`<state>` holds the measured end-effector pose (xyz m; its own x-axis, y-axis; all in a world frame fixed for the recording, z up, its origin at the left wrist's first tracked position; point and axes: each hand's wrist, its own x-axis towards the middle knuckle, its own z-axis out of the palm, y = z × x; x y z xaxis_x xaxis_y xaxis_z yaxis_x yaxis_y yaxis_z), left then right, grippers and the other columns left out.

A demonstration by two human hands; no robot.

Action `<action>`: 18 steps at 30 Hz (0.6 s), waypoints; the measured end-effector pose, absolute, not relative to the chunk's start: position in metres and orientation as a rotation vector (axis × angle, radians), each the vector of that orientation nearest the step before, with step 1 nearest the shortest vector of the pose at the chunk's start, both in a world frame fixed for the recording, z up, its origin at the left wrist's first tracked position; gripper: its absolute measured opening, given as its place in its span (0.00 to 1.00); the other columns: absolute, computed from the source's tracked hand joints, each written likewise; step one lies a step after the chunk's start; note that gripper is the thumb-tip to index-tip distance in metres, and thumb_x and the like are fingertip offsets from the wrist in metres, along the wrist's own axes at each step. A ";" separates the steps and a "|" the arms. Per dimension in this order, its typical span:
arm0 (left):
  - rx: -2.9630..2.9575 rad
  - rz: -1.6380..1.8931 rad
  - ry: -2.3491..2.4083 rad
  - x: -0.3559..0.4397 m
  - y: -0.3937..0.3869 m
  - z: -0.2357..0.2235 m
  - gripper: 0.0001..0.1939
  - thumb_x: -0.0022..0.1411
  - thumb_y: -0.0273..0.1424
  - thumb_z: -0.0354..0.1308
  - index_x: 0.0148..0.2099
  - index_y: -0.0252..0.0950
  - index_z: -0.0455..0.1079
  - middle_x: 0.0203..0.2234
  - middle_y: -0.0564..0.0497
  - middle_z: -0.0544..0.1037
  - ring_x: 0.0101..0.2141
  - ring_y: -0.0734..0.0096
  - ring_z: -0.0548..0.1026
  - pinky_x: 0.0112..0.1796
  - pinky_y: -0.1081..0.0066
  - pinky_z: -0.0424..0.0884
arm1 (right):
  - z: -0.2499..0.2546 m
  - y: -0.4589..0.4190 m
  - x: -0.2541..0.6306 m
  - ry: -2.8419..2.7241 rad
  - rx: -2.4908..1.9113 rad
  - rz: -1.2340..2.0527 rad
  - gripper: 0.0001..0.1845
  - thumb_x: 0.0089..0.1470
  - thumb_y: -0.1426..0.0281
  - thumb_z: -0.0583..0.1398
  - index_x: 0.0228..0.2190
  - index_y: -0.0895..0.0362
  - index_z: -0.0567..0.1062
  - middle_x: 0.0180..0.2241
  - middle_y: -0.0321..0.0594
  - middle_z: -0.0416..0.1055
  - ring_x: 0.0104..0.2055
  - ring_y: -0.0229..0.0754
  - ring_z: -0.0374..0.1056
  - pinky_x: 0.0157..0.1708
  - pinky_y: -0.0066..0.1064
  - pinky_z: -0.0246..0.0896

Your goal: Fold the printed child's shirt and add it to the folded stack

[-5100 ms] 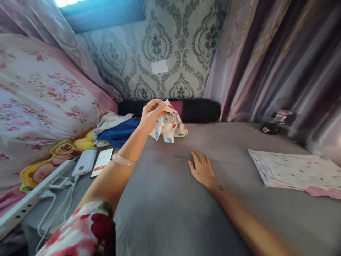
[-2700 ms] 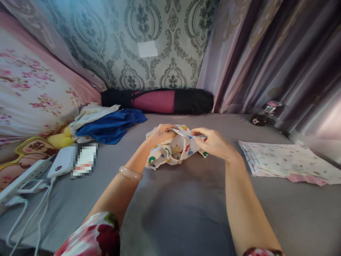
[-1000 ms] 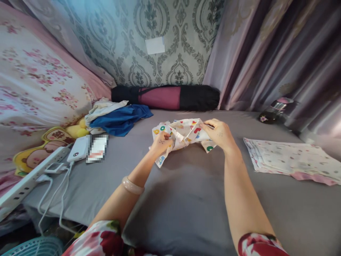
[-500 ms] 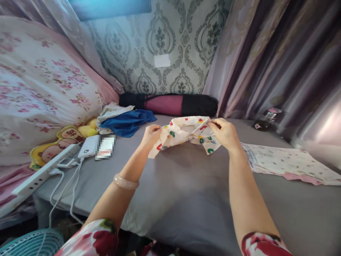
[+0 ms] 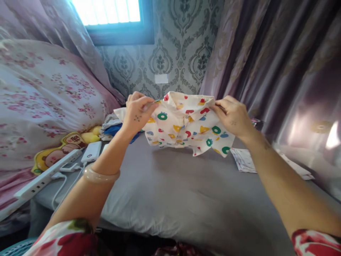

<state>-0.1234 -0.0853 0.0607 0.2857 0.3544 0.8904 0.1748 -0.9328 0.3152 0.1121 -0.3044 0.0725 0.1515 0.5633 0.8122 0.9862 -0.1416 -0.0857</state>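
Observation:
A small white garment (image 5: 183, 124) printed with red, yellow, green and blue shapes hangs in the air above the grey bed sheet (image 5: 170, 192). My left hand (image 5: 137, 113) pinches its upper left edge. My right hand (image 5: 233, 115) pinches its upper right edge. Both hands are closed on the fabric, which is stretched between them and droops down toward the sheet. A pale bangle (image 5: 101, 175) sits on my left wrist.
A folded pink-and-white cloth (image 5: 245, 160) lies on the right of the bed. At the left are a blue garment (image 5: 117, 128), a white power bank (image 5: 91, 152), a power strip (image 5: 37, 182) with cables and a floral pillow (image 5: 48, 96). Purple curtains (image 5: 279, 60) hang on the right.
Both hands have lifted the printed garment off the sheet and pulled it wider apart; the view has tilted up, bringing the window into sight.

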 end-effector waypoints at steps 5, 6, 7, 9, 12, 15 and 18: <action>2.448 1.608 0.427 -0.122 -0.078 0.085 0.08 0.59 0.36 0.58 0.34 0.37 0.74 0.30 0.51 0.69 0.40 0.64 0.68 0.48 0.60 0.62 | 0.093 -0.306 0.117 -1.558 -1.800 -0.924 0.18 0.63 0.56 0.52 0.36 0.52 0.77 0.36 0.43 0.70 0.40 0.47 0.67 0.40 0.38 0.59; 2.486 1.509 0.429 -0.118 -0.074 0.086 0.08 0.58 0.35 0.58 0.32 0.37 0.74 0.27 0.51 0.69 0.38 0.64 0.69 0.47 0.61 0.63 | 0.094 -0.304 0.120 -1.619 -1.837 -0.891 0.19 0.63 0.55 0.52 0.34 0.52 0.77 0.35 0.43 0.70 0.39 0.47 0.67 0.39 0.37 0.59; 2.504 1.452 0.442 -0.113 -0.070 0.086 0.08 0.57 0.34 0.59 0.30 0.36 0.73 0.25 0.52 0.68 0.37 0.65 0.69 0.46 0.62 0.63 | 0.094 -0.301 0.123 -1.665 -1.864 -0.865 0.20 0.63 0.55 0.52 0.32 0.52 0.77 0.33 0.42 0.70 0.38 0.46 0.67 0.38 0.37 0.59; 2.460 1.516 0.479 -0.101 -0.064 0.085 0.07 0.58 0.34 0.59 0.30 0.38 0.73 0.25 0.51 0.68 0.37 0.64 0.69 0.45 0.62 0.63 | 0.093 -0.296 0.128 -1.623 -1.856 -0.906 0.19 0.63 0.55 0.51 0.34 0.53 0.77 0.35 0.41 0.71 0.39 0.45 0.67 0.39 0.36 0.59; 2.376 1.686 0.473 -0.082 -0.059 0.082 0.06 0.59 0.34 0.57 0.34 0.39 0.74 0.28 0.50 0.69 0.41 0.61 0.68 0.48 0.60 0.62 | 0.093 -0.288 0.132 -1.483 -1.831 -0.999 0.20 0.64 0.56 0.50 0.37 0.54 0.76 0.38 0.43 0.70 0.40 0.45 0.67 0.39 0.36 0.59; 2.408 1.676 0.464 -0.064 -0.058 0.079 0.06 0.59 0.34 0.58 0.35 0.38 0.73 0.29 0.50 0.70 0.42 0.60 0.68 0.49 0.58 0.61 | 0.094 -0.281 0.137 -1.543 -1.901 -0.903 0.20 0.63 0.55 0.51 0.34 0.53 0.76 0.37 0.42 0.71 0.39 0.46 0.67 0.37 0.37 0.59; 2.275 1.845 0.534 -0.050 -0.056 0.077 0.06 0.61 0.33 0.57 0.36 0.40 0.73 0.30 0.51 0.69 0.42 0.62 0.68 0.49 0.60 0.61 | 0.096 -0.274 0.145 -1.410 -1.834 -0.915 0.19 0.63 0.54 0.52 0.35 0.52 0.76 0.39 0.43 0.71 0.42 0.47 0.66 0.38 0.37 0.59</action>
<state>-0.0502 -0.0563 0.0767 0.1736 0.3734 0.9113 0.1711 -0.9227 0.3455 0.1453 -0.2741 0.0960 0.1812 0.5257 0.8311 0.9731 -0.2180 -0.0743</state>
